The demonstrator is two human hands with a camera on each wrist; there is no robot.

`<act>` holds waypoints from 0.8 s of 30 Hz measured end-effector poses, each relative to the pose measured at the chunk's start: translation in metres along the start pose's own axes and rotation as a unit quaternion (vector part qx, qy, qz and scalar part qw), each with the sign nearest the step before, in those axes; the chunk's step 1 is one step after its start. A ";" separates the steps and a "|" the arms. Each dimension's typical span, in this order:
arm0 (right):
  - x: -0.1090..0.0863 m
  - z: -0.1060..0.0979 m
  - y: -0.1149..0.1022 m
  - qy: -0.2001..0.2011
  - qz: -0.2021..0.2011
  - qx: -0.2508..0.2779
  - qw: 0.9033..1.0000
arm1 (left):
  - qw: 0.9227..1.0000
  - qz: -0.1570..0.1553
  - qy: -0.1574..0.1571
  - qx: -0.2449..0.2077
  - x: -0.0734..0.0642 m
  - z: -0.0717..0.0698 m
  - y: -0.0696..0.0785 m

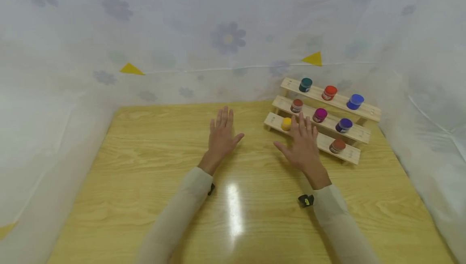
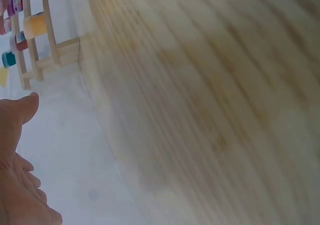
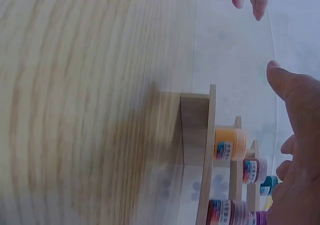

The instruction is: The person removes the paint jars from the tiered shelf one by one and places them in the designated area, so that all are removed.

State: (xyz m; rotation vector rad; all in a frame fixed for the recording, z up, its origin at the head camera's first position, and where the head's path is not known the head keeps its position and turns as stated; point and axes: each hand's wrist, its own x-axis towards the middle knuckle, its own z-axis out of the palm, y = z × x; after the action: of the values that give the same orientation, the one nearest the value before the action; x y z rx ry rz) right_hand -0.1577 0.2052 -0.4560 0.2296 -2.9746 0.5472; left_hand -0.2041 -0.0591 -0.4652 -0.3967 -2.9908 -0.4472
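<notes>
My left hand (image 1: 221, 136) is held over the middle of the table, fingers straight and thumb out to the side, holding nothing. To its right, my right hand (image 1: 303, 146) has its fingers spread and overlaps the lowest step of a three-step wooden rack (image 1: 349, 154) in the head view. Close by its fingertips is a yellow paint jar (image 1: 286, 124). A brown jar (image 1: 337, 146) stands farther right on that step. The middle step bears a reddish-brown jar (image 1: 296, 105), a magenta jar (image 1: 320, 115) and a purple jar (image 1: 344, 125).
On the top step stand a teal jar (image 1: 305, 84), a red jar (image 1: 329, 92) and a blue jar (image 1: 355, 101). The wooden table (image 1: 153, 146) meets a flowered white curtain (image 1: 174, 33) at the back, with a yellow triangle (image 1: 131, 69) on it.
</notes>
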 end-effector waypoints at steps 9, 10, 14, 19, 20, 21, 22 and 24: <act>-0.014 -0.010 0.015 0.014 0.025 0.041 0.999 | 0.999 0.028 -0.009 0.017 0.013 0.007 0.020; -0.015 -0.011 0.016 0.014 0.027 0.048 0.998 | 0.999 0.031 -0.013 0.025 0.015 0.007 0.023; -0.021 -0.014 0.019 0.018 0.031 0.064 0.997 | 0.998 0.037 -0.033 0.035 0.021 0.009 0.033; -0.028 -0.017 0.027 0.027 0.048 0.077 0.996 | 0.997 0.048 -0.051 0.025 0.027 0.008 0.047; -0.030 -0.018 0.029 0.026 0.053 0.077 0.995 | 0.997 0.052 -0.053 0.028 0.028 0.008 0.050; -0.033 -0.019 0.032 0.027 0.057 0.077 0.995 | 0.996 0.054 -0.057 0.029 0.029 0.009 0.054; -0.035 -0.021 0.035 0.027 0.061 0.076 0.995 | 0.996 0.059 -0.061 0.034 0.030 0.010 0.057; -0.041 -0.025 0.040 0.027 0.071 0.075 0.994 | 0.995 0.065 -0.066 0.038 0.033 0.012 0.063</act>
State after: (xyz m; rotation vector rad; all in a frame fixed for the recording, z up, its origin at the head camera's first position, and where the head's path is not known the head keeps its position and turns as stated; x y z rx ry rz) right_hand -0.1220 0.2569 -0.4524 0.0147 -2.9150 0.7820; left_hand -0.2191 0.0108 -0.4555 -0.6336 -3.0715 -0.3047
